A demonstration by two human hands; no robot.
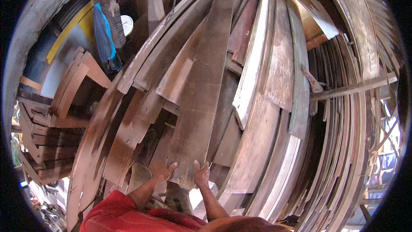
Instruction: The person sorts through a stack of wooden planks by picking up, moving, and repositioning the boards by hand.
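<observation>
A long, wide, dark brown wooden plank (201,81) stretches away from me over a stack of other boards. Its near end is between my two hands. My left hand (163,172) grips the left edge, thumb on top and fingers hidden beneath. At the right corner of the same end, my right hand (201,175) also holds the plank with its thumb up. The far end runs out past the top of the picture. Red cloth covers my left arm (116,206) close to the lower edge.
Loose boards lie on both sides, among them a reddish one (253,146) to the right. Further right, many thin planks (339,154) stand behind a wooden crossbar (356,88). At left are wooden frames (81,81), a blue-edged sheet (104,36) and a post (111,10).
</observation>
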